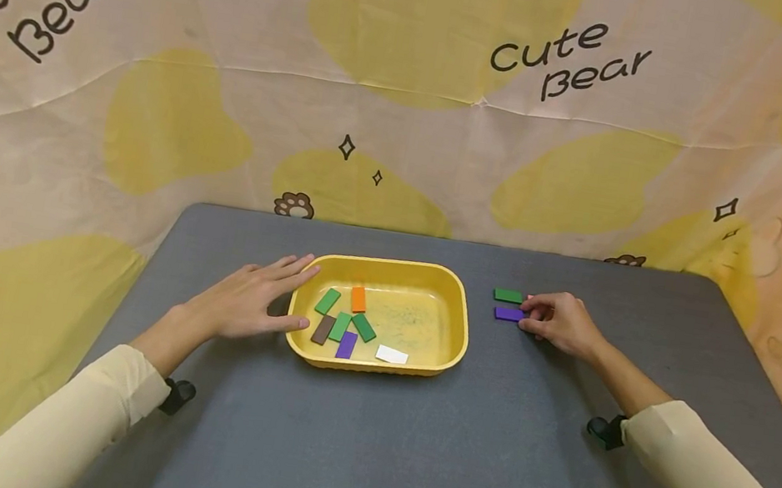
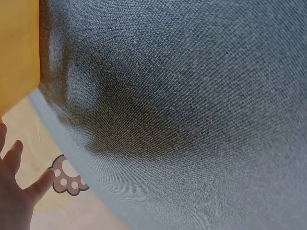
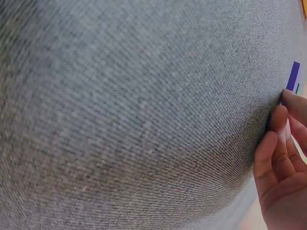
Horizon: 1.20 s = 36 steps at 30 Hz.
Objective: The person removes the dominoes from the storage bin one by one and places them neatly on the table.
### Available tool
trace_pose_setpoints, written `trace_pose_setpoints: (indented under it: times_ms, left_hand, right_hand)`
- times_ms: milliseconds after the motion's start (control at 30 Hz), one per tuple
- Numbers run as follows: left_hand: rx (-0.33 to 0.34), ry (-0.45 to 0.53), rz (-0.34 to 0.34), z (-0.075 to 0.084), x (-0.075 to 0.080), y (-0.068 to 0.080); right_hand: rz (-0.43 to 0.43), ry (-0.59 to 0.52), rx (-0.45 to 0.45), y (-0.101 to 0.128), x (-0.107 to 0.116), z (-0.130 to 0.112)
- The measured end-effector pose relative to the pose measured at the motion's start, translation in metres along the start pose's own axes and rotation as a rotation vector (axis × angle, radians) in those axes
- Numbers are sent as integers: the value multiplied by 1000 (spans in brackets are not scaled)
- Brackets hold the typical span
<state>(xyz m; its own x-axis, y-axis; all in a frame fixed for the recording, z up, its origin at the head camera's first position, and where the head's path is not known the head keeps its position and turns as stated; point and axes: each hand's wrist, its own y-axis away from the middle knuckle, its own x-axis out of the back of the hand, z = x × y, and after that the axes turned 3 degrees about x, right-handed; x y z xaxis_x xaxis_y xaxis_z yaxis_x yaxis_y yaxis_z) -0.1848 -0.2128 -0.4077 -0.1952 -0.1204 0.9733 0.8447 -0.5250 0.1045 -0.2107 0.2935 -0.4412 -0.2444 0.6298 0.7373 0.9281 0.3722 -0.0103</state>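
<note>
A yellow tub point(image 1: 456, 313) stands on the table with several small flat blocks inside, among them an orange block point(image 1: 358, 300), a brown block point(image 1: 323, 329) and a white block point(image 1: 392, 355). My left hand point(image 1: 241, 302) is spread out at the tub's left rim, its fingers straight and holding nothing. To the right of the tub, my right hand point(image 1: 561, 324) pinches the right end of a purple block point(image 1: 508, 315) lying on the table. Just behind that lies a green block point(image 1: 508, 295). A sliver of a pinkish block shows by the fingertips, mostly hidden.
The grey table point(image 1: 360, 450) reaches back to a patterned cloth point(image 1: 420, 46) hanging behind it. In the tub, green blocks point(image 1: 363, 328) and another purple block point(image 1: 346, 345) lie loosely scattered toward the left side.
</note>
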Motion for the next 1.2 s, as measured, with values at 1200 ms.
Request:
trace_pose_setpoints:
  times_ms: [1200]
  left_hand:
    - [-8, 12, 7, -1, -1, 0]
  right_hand:
    - [34, 1, -1, -17, 21, -39]
